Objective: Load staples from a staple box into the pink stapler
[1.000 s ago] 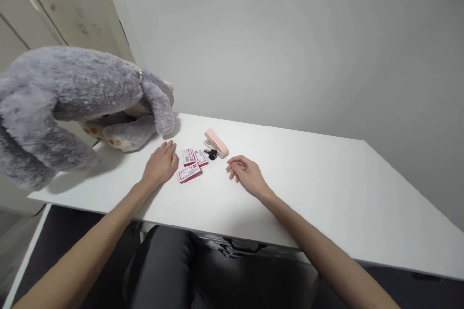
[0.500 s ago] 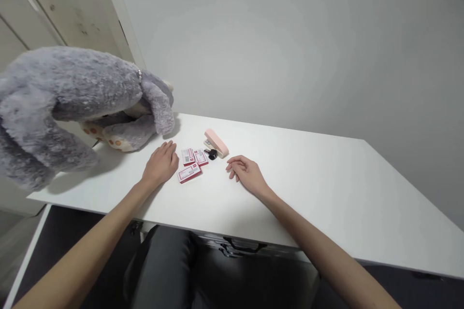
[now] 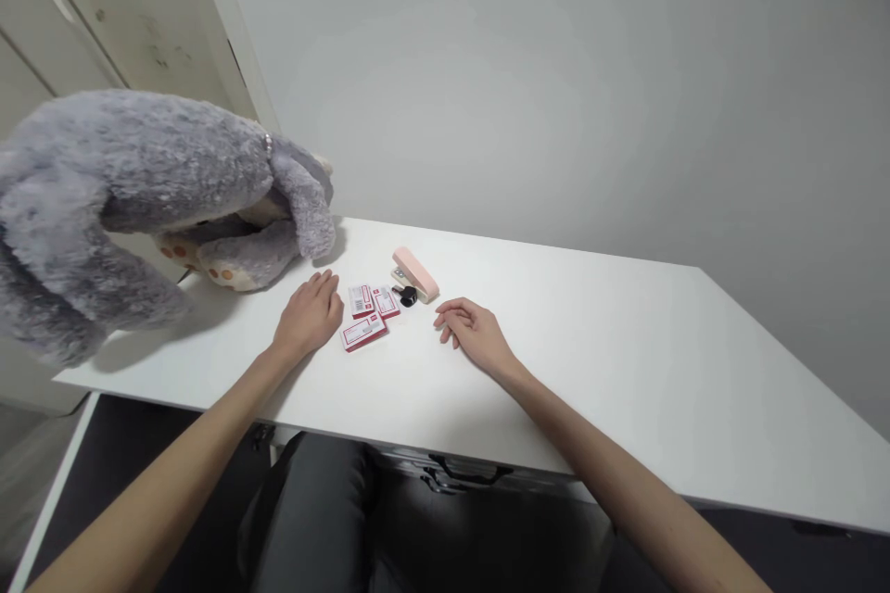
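Observation:
My left hand [image 3: 308,313] lies flat on the white table [image 3: 612,371], fingers stretched out, holding nothing. Just right of it lie three small red and white boxes [image 3: 364,313]. My right hand [image 3: 471,332] rests palm down a little further right, fingers loosely apart and empty. Beyond the boxes sits a pink stapler [image 3: 414,273], with a small black object [image 3: 407,296] next to its near end.
A large grey plush toy [image 3: 139,204] fills the table's left end and overhangs its edge. A plain grey wall stands behind the table. Dark trousers and a black bag handle [image 3: 463,474] show below the table's front edge.

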Motion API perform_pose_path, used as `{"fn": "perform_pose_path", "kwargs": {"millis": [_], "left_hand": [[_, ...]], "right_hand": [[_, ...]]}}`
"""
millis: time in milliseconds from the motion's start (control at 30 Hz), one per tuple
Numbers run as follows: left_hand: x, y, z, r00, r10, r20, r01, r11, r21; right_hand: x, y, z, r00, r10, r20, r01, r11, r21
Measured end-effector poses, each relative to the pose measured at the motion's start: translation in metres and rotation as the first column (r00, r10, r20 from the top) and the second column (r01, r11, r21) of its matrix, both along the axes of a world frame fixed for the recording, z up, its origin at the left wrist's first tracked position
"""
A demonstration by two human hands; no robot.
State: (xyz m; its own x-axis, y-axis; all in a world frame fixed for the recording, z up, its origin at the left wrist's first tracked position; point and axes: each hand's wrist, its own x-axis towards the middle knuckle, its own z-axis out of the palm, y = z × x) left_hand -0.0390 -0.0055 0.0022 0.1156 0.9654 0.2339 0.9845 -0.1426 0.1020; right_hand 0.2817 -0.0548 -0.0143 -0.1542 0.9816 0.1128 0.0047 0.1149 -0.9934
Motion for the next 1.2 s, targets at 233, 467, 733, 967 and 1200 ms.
{"fn": "perform_pose_path", "kwargs": {"millis": [233,467,733,967,1200], "left_hand": [[0.0,0.0,0.0,1.0,0.002,-0.005,-0.002,1.0,-0.01],[0.0,0.0,0.0,1.0,-0.003,0.001,0.003,1.0,-0.002],[-0.003,0.002,-0.004,1.0,-0.003,0.015,0.003,1.0,0.006],[-0.003,0.001,-0.007,0.999,-0.003,0.032,0.003,1.0,0.014],[-0.002,-0.002,-0.007,1.0,0.007,0.011,-0.007,1.0,0.0]], "right_hand": [[0.0,-0.001,0.002,1.0,0.0,0.001,0.0,1.0,0.001],[0.0,-0.001,0.002,1.0,0.0,0.003,0.0,1.0,-0.001],[0.0,0.0,0.001,1.0,-0.026,0.014,0.026,1.0,0.003],[0.003,-0.004,0.006,0.95,-0.247,0.193,0.209,0.958,0.194],[-0.012,0.031,-0.006,0.917,-0.286,0.276,0.198,0.931,0.307]]}}
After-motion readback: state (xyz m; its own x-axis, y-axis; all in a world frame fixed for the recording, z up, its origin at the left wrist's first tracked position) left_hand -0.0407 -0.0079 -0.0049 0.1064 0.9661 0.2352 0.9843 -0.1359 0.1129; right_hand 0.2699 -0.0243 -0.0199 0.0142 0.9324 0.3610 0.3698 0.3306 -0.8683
